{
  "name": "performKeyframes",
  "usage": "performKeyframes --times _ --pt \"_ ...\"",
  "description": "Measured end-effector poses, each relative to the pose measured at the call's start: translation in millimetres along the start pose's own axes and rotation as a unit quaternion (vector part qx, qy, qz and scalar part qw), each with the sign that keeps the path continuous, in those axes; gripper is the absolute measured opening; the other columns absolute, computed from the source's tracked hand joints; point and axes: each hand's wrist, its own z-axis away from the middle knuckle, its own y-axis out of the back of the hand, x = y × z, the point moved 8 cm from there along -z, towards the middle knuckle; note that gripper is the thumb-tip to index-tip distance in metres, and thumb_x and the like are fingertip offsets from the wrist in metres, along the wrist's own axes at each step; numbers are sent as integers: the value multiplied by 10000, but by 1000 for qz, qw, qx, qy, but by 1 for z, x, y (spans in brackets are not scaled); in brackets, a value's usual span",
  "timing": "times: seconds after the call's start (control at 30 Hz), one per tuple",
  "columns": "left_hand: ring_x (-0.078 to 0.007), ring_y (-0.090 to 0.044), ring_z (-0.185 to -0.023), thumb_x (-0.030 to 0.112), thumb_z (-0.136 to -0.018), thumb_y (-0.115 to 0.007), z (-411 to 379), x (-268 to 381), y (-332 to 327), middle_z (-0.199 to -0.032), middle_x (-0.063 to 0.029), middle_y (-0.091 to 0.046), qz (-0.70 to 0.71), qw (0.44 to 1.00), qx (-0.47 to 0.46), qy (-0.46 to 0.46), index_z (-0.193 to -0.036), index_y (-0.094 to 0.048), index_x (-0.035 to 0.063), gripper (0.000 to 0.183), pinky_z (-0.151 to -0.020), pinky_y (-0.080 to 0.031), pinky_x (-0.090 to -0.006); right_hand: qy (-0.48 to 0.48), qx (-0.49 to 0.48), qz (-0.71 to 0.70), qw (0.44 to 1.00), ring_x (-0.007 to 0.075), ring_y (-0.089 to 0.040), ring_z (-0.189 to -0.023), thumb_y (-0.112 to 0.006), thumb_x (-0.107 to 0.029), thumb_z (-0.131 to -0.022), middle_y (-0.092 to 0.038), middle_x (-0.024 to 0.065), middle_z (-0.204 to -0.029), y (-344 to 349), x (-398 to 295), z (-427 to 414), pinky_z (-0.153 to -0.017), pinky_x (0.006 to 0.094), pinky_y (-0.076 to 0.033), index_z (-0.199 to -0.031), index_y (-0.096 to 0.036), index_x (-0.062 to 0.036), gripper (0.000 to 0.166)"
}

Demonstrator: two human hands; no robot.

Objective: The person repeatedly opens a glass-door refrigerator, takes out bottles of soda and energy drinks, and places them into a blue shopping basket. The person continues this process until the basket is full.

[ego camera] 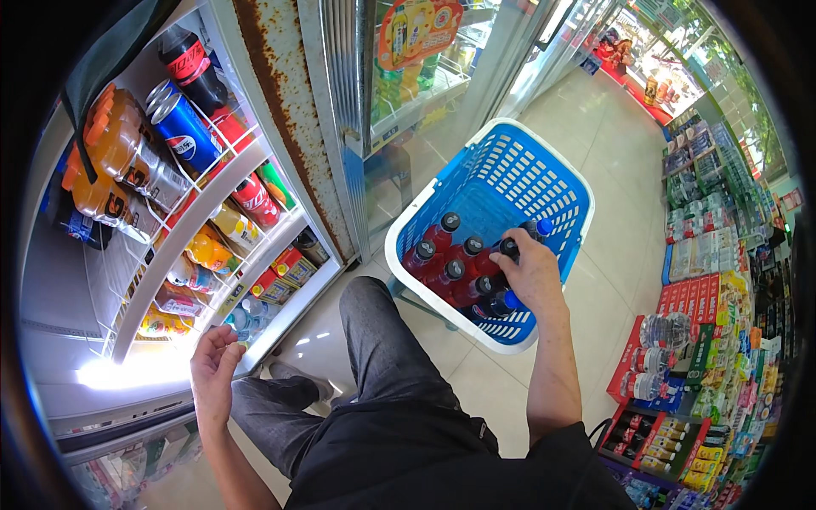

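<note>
My right hand (532, 271) reaches into a blue plastic basket (561, 166) with a white rim. Its thumb and fingers are around the black cap of a red-drink bottle (488, 260); the palm side is hidden. Several more red-drink bottles (440, 236) with black caps stand there, beside dark bottles with blue caps (512, 299). Half curled, with nothing visible in it, my left hand (215, 370) hangs before the lit drinks fridge (134, 319). Gatorade bottles (115, 143), blue Pepsi cans (185, 137) and a Coca-Cola bottle (191, 67) fill its wire shelf (220, 182).
A rusty metal post (287, 115) stands between the fridge and a glass door (408, 146). Stocked goods (707, 287) line the right side of the tiled floor (612, 140). A stool leg (421, 303) shows below the basket. My knee (370, 303) is near the basket.
</note>
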Motion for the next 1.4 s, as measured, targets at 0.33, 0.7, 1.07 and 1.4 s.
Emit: performKeyframes --times 0.33,0.7,1.07,1.4 --pt "-158 -668 -1002 100 -992 -681 7 -21 18 -1139 -95 -683 3 1000 19 23 -1314 -618 -2 343 -907 -544 -300 66 -50 67 994 408 -703 -1023 -825 -226 -873 -743 224 -1067 -23 0 -9 -911 464 -562 -1160 -719 -94 334" --pt "-116 -658 -1009 194 -1008 -725 -3 32 105 -1088 -51 -710 -28 990 110 -79 -1271 -646 -23 350 -905 -544 -299 56 71 -31 995 307 -716 -1075 -671 -153 -1031 -721 174 -1220 21 -18 16 -1034 420 -527 -1179 -696 -33 192" --pt "-149 -709 -957 260 -994 -731 -31 125 224 -1025 -93 -736 -113 934 288 -181 -1327 -631 -50 465 -884 -562 -290 253 -7 -256 933 197 -691 -852 -680 -132 -1018 -754 103 -963 -63 -170 59 -793 312 -541 -1033 -734 -16 129" --pt "-260 -694 -983 163 -915 -754 -172 144 315 -1088 -170 -734 -128 890 382 -212 -1254 -635 -26 406 -877 -550 -380 244 -126 -203 940 253 -704 -789 -710 -57 -975 -743 150 -917 -137 -200 81 -740 336 -554 -983 -710 35 93"
